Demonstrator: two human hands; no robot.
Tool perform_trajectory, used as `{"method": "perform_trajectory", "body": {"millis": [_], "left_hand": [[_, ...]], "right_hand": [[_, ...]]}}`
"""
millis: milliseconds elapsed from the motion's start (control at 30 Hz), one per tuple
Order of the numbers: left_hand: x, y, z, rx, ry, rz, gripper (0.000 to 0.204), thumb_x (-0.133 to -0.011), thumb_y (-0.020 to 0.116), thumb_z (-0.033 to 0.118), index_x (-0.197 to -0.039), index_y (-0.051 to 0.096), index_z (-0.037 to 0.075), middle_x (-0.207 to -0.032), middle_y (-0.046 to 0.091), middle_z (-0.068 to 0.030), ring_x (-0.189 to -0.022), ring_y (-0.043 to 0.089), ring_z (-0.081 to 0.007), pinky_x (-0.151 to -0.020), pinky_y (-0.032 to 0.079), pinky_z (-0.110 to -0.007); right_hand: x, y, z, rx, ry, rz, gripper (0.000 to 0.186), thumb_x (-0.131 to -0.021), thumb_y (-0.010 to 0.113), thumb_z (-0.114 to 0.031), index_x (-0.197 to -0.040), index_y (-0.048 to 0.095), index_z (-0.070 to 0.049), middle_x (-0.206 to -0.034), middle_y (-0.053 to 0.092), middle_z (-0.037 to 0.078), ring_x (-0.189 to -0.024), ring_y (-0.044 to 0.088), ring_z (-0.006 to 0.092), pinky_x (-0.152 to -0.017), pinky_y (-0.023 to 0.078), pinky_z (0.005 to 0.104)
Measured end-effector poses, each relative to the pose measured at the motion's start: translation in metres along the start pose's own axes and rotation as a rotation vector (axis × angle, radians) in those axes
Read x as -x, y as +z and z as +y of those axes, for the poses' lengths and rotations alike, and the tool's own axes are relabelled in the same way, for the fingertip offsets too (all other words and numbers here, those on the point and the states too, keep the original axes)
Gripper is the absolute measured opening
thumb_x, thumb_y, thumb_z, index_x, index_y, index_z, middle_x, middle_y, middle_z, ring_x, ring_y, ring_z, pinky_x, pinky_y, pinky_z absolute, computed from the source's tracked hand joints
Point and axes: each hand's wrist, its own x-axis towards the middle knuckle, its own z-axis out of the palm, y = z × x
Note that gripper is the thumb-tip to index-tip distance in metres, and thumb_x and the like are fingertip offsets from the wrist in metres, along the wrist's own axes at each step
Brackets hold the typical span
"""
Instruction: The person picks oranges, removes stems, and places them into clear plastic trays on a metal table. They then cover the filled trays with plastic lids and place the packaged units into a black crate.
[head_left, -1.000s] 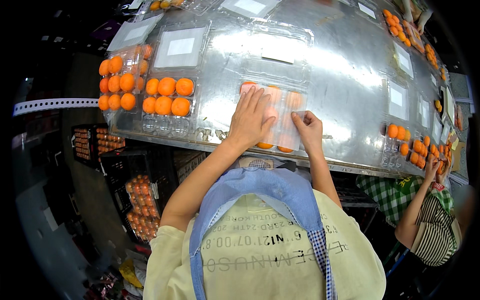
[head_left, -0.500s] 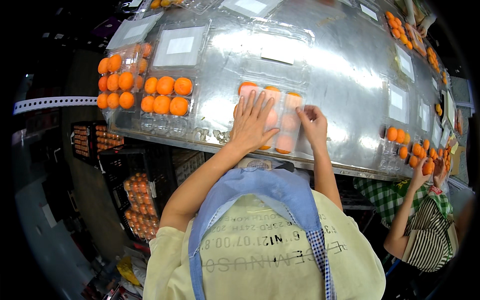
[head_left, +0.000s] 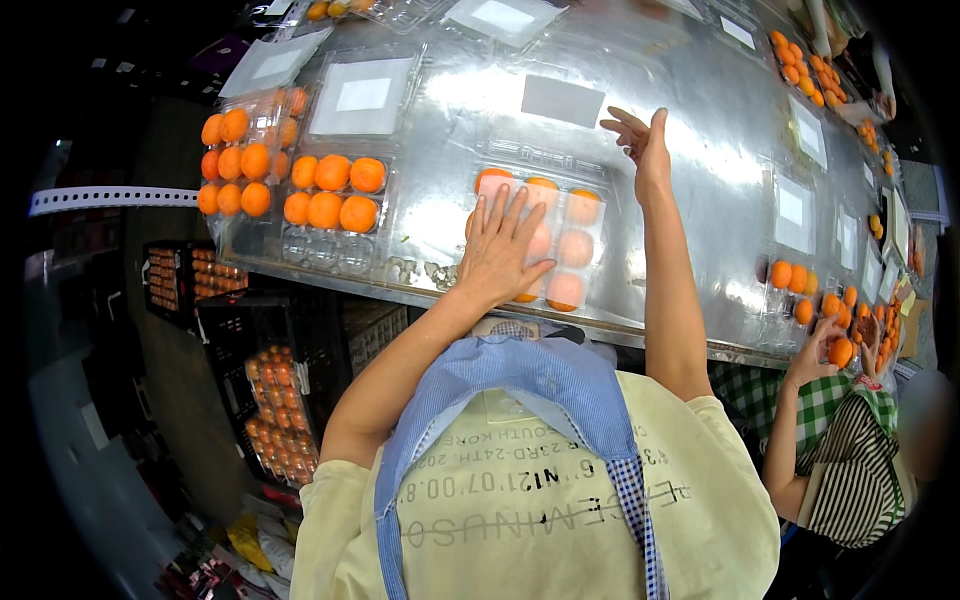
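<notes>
My left hand lies flat with its fingers spread on a thin translucent sheet. Beneath the sheet, orange round fruits sit in rows in a clear plastic clamshell tray, close to the table's near edge. Its clear lid extends away from me, with a grey-looking rectangular label; the lid's outline is hard to make out. My right hand is raised by the right side of the lid, fingers stretched out and thumb apart. I cannot tell whether it touches the lid.
On the metal table, a part-filled fruit tray and a stacked fruit pack stand to my left. Fruit crates are below the table. At right, a co-worker's hands handle fruit. Another person's arms show at far right.
My right hand has left the sheet's right edge and moved up and away, opening beside the lid. The label looks greyer and larger. My left hand stays put.
</notes>
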Motion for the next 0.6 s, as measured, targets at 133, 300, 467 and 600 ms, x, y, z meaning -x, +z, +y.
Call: {"method": "perform_trajectory", "body": {"millis": [133,300,467,600], "left_hand": [[-0.005,-0.009,0.006,0.021,0.039,0.01,0.08,-0.078,0.064,0.048,-0.141,0.035,0.009,-0.146,0.028,-0.0203,-0.138,0.018,-0.0372,-0.112,0.012,-0.052],[0.031,-0.052,-0.004,0.2,0.016,-0.015,0.068,-0.077,0.067,0.035,-0.134,0.042,0.006,-0.139,0.039,-0.0187,-0.134,0.029,-0.035,-0.111,0.022,-0.044],[0.121,-0.047,-0.056,0.427,-0.235,0.053,0.028,-0.085,0.057,0.008,-0.112,0.054,-0.002,-0.111,0.061,-0.0153,-0.101,0.06,-0.0303,-0.087,0.049,-0.036],[0.122,-0.033,-0.055,0.947,-0.696,0.264,0.028,-0.092,0.051,0.012,-0.114,0.051,-0.004,-0.109,0.061,-0.0185,-0.089,0.062,-0.0203,-0.077,0.05,-0.029]], "right_hand": [[0.032,-0.012,-0.002,0.028,-0.147,-0.098,0.072,-0.097,0.02,-0.055,-0.106,0.066,0.0,-0.094,0.068,0.011,-0.094,0.053,0.0185,-0.093,0.034,0.0345],[0.081,-0.015,0.006,0.26,-0.264,-0.112,0.052,-0.093,0.044,-0.045,-0.096,0.07,-0.001,-0.088,0.068,0.008,-0.095,0.054,0.0195,-0.095,0.037,0.0355],[0.124,-0.02,0.022,0.496,-0.301,-0.107,0.027,-0.078,0.068,-0.022,-0.098,0.068,-0.004,-0.098,0.065,0.007,-0.1,0.053,0.0194,-0.093,0.039,0.0355],[0.15,-0.025,0.04,0.588,-0.282,-0.034,0.041,-0.075,0.072,-0.02,-0.112,0.061,-0.005,-0.101,0.064,0.008,-0.102,0.053,0.0216,-0.088,0.042,0.0337]]}}
